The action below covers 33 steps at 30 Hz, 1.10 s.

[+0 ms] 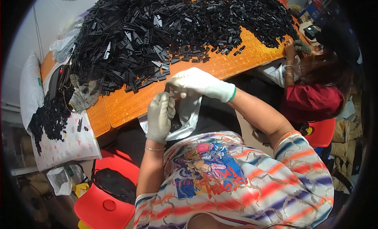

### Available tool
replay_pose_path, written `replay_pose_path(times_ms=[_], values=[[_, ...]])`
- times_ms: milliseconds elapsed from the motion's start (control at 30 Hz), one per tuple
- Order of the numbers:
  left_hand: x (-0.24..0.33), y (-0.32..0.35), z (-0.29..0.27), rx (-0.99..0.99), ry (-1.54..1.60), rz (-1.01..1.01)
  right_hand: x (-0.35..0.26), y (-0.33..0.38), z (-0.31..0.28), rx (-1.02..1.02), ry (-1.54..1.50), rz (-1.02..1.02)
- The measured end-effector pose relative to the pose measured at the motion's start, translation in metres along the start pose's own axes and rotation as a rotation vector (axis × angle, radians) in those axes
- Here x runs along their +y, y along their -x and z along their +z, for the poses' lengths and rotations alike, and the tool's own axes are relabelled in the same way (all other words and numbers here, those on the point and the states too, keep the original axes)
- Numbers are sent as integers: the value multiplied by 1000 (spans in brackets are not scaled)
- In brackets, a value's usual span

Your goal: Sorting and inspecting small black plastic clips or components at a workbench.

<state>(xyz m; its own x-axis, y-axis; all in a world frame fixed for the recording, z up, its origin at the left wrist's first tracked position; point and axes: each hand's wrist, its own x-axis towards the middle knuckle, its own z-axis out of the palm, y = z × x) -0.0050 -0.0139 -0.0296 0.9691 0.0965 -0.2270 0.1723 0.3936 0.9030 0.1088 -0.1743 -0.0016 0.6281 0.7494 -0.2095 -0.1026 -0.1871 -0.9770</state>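
Black plastic pieces (130, 40) are heaped on the orange wooden table (124, 105), just beyond the hands: many narrow and wedge-shaped, hard-edged, with smaller blocks mixed in; glints are caught on flat faces. Left hand (159, 116) and right hand (195, 83), both covered by pale fabric gloves (214, 89), are held together, fingers curled; whether anything is gripped cannot be told.
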Motion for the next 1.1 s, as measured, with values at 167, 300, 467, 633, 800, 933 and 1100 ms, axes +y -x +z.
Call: replay_pose_path(times_ms=[167, 300, 467, 633, 800, 933, 1100], values=[[-10, 9, 5, -161, 299, -158, 6, 8, 20, 61, -47, -24], [-24, 17, -2, -138, 353, -190, 10, 4, 35, 159, 194, 0], [-31, 29, -25, 87, -246, -135, 9, 3, 12, 136, 651, -197], [-25, 43, -28, 284, -1354, 376, 25, -4, -46, 652, 1163, -486], [-11, 44, -44, 361, -1390, 378, 37, -22, -59, 506, 1282, -363], [7, 30, -47, 491, -1283, 441, 32, -25, -62, 460, 1240, -306], [37, -21, -42, 706, -1439, 446, 25, -15, -47, 545, 1041, -213]])
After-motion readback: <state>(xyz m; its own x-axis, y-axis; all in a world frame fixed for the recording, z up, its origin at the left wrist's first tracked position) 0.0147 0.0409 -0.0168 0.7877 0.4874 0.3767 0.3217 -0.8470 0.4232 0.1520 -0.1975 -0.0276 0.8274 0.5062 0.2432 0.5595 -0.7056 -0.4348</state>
